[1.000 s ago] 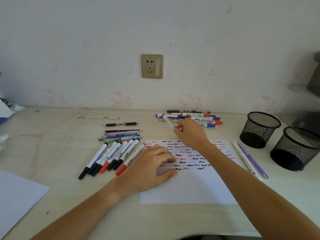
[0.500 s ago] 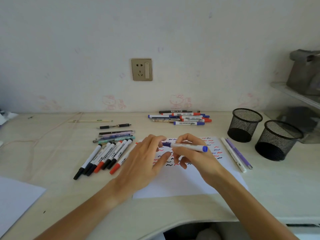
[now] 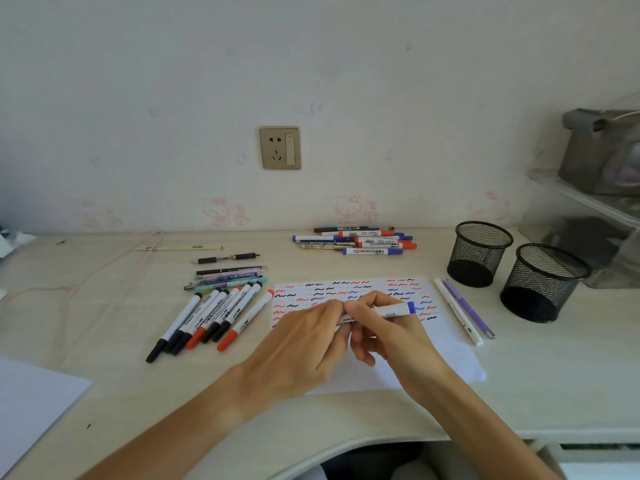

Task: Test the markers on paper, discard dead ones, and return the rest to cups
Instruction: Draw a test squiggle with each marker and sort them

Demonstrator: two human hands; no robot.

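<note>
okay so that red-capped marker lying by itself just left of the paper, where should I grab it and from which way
Pinch the white barrel of the red-capped marker at its middle, coming straight down from above. It lies flat and slanted on the desk, with a gap on both long sides: the paper to its right, the marker row to its left.

This looks like a home, most likely a child's bedroom or study corner. A pale wooden desk [image 3: 104, 306] stands against a wall papered with faint pink cartoon-cat figures [image 3: 351, 207] (very washed out). Above the desk, set into that wall, is a gold-coloured wall socket [image 3: 280, 147]. At the desk's right end stand two black mesh pen cups [image 3: 479, 252], and beyond them a clear plastic shelf [image 3: 588, 202] carries a grey bag [image 3: 602, 150].
</note>
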